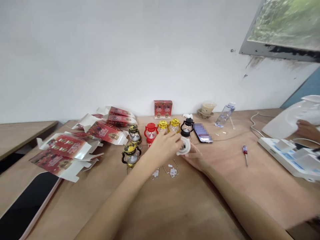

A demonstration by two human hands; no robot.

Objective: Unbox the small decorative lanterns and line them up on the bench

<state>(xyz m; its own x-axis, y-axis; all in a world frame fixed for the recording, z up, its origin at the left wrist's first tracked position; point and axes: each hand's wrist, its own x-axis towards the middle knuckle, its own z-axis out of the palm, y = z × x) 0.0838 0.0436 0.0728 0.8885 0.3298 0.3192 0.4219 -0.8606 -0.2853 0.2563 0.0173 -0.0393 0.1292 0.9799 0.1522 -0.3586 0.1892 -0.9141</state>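
Observation:
My right hand grips a small round white part from its right side. From the left, my left hand reaches over to the same part, its fingertips at the rim. Behind the hands stand a red lantern, two yellow lanterns and a black lantern. Two black-and-gold lanterns stand left of my left hand. Small white pieces with thin metal wires lie on the table below the hands.
Red cartons are piled at the left, near a phone. A second phone, a cup, a bottle, a screwdriver and a power strip are at the right. Another person's hand holds a white jug.

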